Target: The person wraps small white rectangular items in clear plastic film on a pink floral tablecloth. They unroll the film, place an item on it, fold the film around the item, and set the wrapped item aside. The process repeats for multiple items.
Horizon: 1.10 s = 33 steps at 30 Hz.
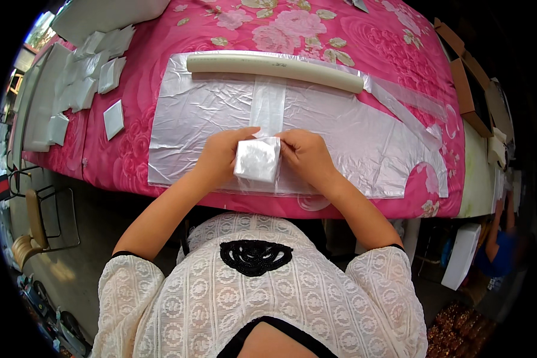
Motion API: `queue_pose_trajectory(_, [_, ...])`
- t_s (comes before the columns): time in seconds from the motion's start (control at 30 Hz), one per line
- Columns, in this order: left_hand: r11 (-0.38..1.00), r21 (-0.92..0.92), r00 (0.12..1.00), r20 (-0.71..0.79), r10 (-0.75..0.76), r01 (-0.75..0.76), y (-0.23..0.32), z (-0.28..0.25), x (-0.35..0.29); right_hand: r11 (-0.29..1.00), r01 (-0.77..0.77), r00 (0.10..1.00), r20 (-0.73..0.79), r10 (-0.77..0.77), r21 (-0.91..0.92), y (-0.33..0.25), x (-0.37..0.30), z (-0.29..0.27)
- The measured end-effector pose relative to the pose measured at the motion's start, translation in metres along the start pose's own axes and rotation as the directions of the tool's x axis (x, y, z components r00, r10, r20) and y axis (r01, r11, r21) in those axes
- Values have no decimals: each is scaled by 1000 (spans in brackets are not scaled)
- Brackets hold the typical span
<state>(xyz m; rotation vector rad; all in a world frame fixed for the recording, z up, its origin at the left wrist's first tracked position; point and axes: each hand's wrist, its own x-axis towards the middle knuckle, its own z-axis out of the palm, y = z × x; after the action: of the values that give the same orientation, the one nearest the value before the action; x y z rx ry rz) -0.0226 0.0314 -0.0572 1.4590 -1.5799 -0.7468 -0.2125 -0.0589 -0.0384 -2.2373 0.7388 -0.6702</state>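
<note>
Between my hands is a square packet of folded shiny plastic film (257, 159), near the table's front edge. My left hand (225, 154) pinches its upper left side, and my right hand (304, 152) pinches its upper right corner. Just beyond the packet lies a flat strip of clear film (268, 104), which runs toward a long cream plastic pipe (268, 64). Whether the strip joins the packet is hidden by my fingers. Everything here rests on a wide spread sheet of whitish plastic film (197, 122).
A pink flowered cloth (394, 53) covers the table. Several folded film packets (80, 77) are heaped at the far left, with a single packet (114, 119) nearer. Cardboard boxes (471, 89) stand along the right edge. A chair (34, 221) is at the lower left; another person (500, 247) is at the right.
</note>
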Motion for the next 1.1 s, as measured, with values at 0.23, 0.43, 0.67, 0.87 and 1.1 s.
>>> queue_pose_trajectory(0.23, [977,215,989,-146,21,11,15,3,24,669,-710,695,370,617,218,8,50,-15])
queue_pose_trajectory(0.43, [725,664,977,207,58,-184,11,27,8,626,-720,693,353,629,299,10,48,-12])
queue_pose_trajectory(0.67, [779,600,981,168,98,-181,14,19,13,931,-102,994,-68,84,-351,-4,21,-4])
queue_pose_trajectory(0.87, [817,536,977,136,167,-214,16,9,30,844,367,930,132,-343,-392,29,32,-5])
queue_pose_trajectory(1.1, [739,592,944,144,298,-323,-2,6,44,908,346,938,113,-328,-237,39,48,-14])
